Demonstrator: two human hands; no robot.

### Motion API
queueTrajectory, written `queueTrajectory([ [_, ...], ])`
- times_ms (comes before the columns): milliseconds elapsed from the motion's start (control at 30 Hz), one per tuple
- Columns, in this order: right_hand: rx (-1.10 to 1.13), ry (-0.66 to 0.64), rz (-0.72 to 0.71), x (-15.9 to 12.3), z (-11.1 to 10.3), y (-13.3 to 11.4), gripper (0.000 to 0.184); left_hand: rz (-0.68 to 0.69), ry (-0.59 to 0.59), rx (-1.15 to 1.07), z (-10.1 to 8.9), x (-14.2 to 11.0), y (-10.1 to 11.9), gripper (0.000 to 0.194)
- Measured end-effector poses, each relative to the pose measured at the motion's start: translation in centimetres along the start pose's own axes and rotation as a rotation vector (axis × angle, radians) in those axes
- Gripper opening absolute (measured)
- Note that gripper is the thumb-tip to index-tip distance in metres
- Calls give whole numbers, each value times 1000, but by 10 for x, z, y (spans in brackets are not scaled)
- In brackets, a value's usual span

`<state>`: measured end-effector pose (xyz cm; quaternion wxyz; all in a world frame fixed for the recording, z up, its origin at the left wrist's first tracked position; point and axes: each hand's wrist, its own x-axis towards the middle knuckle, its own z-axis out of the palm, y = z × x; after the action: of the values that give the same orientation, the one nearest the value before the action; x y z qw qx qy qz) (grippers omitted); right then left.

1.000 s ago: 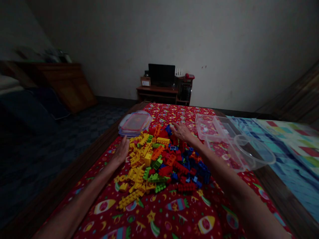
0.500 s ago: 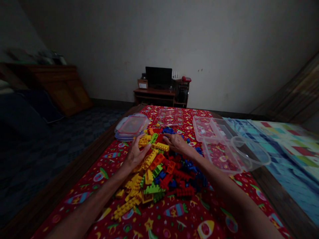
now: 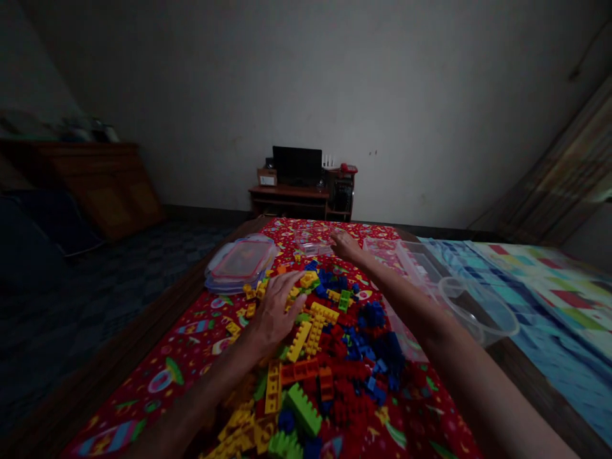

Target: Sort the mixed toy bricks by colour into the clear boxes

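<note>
A loose pile of toy building bricks [image 3: 301, 370] in yellow, green, orange, red and blue covers the middle of the red patterned cloth [image 3: 167, 376]. My left hand [image 3: 277, 306] lies over the yellow bricks on the pile's left side, palm down with fingers apart, and grips nothing that I can see. Beyond the pile, my right hand [image 3: 345, 247] is at the right edge of a clear plastic container [image 3: 313, 242]. Its fingers are bent and appear closed on that edge; their tips are partly hidden.
Clear lids [image 3: 241, 261] lie stacked at the table's left edge. Right of the pile stand clear plastic boxes [image 3: 415, 261] and a round clear tub [image 3: 478, 312], partly behind my right forearm. A bed [image 3: 540, 280] adjoins the right side. A monitor [image 3: 297, 164] stands at the wall.
My right hand has moved from the pile away to the clear container. My left hand has opened and shifted slightly right. The bricks are spread differently, and the view has tilted up.
</note>
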<state>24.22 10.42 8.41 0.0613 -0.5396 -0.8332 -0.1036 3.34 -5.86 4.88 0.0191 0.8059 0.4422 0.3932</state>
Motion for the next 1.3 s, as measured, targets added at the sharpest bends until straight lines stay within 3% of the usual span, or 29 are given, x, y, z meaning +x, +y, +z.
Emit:
queueTrajectory([
  [100, -91, -113, -104, 14, 15, 5, 45, 120, -146, 40, -19, -27, 15, 46],
  [200, -109, -143, -81, 15, 23, 4, 38, 263, -354, 97, -32, -57, 33, 56],
  [333, -136, -142, -57, 3, 14, 0, 35, 358, -472, 101, -35, -81, 39, 63],
  [433, -152, -100, -28, -9, -1, 0, 39, 366, -499, 84, -31, -83, 33, 62],
  [533, -156, -76, 17, -20, -14, 1, 40, 312, -438, 75, -27, -69, 19, 56],
  [600, -150, -74, 49, -25, -19, -1, 39, 235, -329, 60, -25, -51, 3, 50],
  [667, -140, -88, 60, -28, -18, -5, 39, 111, -195, 60, -19, -28, -19, 46],
  [767, -115, -114, 56, -27, -10, -13, 36, -93, -113, 45, -4, 2, -61, 51],
  [867, -89, -118, 64, -23, -1, -16, 32, -252, -178, -8, 17, 21, -96, 56],
  [967, -80, -93, 74, -18, 5, -16, 32, -312, -207, -64, 35, 35, -109, 57],
  [1067, -28, -31, 18, -12, 8, -24, 34, -314, -228, -92, 47, 48, -96, 61],
  [1167, 183, 7, -112, -1, 8, -41, 38, -177, -257, -95, 49, 53, -68, 55],
  [1300, 413, -101, -131, 14, 1, -63, 52, 1, -330, -123, 34, 47, -26, 49],
])
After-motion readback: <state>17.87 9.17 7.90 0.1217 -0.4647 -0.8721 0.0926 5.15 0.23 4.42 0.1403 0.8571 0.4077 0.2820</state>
